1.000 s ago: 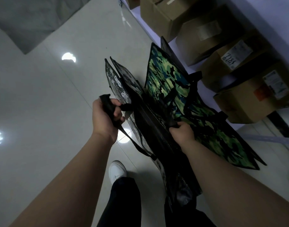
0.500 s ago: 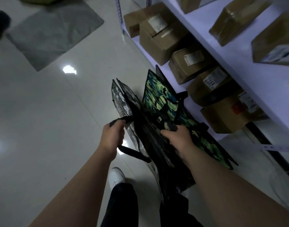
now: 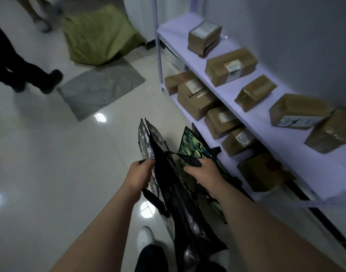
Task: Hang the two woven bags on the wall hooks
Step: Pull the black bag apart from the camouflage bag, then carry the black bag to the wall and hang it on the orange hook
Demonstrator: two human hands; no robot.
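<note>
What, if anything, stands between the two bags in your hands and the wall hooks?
No wall hooks are in view, so that cannot be judged. Both hands, left hand and right hand, already grip the grey camouflage bag and green camouflage bag, beside the shelf.

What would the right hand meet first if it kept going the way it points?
The right hand points forward and slightly left, so it would likely push into the green camo bag whose strap it grips. Depth is unclear.

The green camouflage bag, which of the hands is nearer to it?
Right. The right hand grips a black strap directly over the green camouflage bag; the left hand holds the grey camouflage bag, farther away.
</note>
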